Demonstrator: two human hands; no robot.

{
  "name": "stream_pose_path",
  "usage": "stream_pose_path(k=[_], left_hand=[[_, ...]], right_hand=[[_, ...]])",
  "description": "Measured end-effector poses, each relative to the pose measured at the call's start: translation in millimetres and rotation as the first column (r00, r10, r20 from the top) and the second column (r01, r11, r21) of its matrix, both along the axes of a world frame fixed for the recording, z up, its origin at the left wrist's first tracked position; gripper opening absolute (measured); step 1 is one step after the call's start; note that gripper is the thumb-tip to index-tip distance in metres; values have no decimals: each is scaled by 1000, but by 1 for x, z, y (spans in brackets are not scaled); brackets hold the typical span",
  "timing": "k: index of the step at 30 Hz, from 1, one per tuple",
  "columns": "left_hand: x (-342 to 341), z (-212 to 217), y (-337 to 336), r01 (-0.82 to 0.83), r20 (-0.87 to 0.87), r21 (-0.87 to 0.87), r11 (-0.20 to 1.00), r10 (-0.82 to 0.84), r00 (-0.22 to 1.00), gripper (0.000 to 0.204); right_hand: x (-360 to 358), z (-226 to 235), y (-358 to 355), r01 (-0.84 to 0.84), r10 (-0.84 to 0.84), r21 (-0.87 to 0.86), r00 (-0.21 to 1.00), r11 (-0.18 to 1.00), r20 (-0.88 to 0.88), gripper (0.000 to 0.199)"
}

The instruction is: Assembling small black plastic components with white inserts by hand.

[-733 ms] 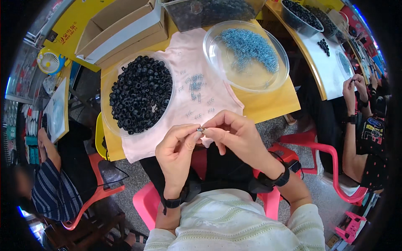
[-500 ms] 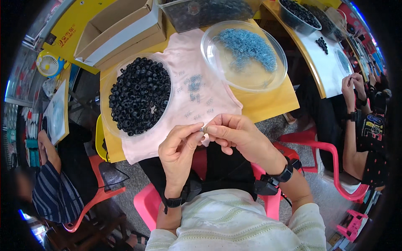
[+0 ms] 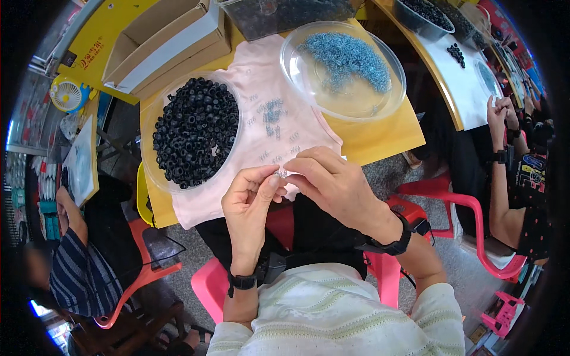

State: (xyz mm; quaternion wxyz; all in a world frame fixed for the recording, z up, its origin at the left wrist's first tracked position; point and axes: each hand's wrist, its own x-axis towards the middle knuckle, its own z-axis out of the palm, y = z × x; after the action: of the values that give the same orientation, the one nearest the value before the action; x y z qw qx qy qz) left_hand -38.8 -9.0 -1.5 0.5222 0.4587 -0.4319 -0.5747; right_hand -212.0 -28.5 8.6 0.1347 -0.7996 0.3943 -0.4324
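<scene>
Just past the near edge of the table, my hands meet over my lap. My left hand (image 3: 252,202) pinches a small clear, shiny piece (image 3: 281,174) between thumb and fingertips. Its exact kind is too small to make out. My right hand (image 3: 338,187) comes from the other side with its back up, its thumb and fingertips closed on the same piece. A round clear tub (image 3: 236,155) heaped with small black ring-like parts (image 3: 196,133) stands at the left. At the right, a shallow clear tray (image 3: 297,77) holds many small pale-blue transparent pieces (image 3: 347,56).
A pink cloth (image 3: 252,127) covers part of the yellow table (image 3: 380,139), with a few blue pieces (image 3: 273,115) on it. Behind stand an open cardboard box (image 3: 169,53) and a clear bin (image 3: 285,18). Other people sit at both sides; a red chair (image 3: 475,219) is at the right.
My right hand has turned so that its back faces up, and its fingers have shifted on the small piece. Both hands have risen slightly toward the table.
</scene>
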Motion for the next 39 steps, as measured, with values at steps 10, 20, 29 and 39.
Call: stream_pose_path(k=[10,20,29,39], left_hand=[[-2,-1,-7,79,-118,75,994,-70,991,16],[-1,-11,-15,189,376,-168,967,-115,920,19],[-8,-3,-20,106,9,73,992,-107,994,15],[-19,-1,-17,72,-151,114,991,-54,987,13]], right_hand=[[-4,-4,-7,-53,54,25,997,998,-56,16],[-9,5,-8,-252,-127,701,889,667,441,17],[-11,-7,-6,-311,-118,667,848,677,516,23],[-11,-2,-2,-80,-31,371,959,925,283,9]])
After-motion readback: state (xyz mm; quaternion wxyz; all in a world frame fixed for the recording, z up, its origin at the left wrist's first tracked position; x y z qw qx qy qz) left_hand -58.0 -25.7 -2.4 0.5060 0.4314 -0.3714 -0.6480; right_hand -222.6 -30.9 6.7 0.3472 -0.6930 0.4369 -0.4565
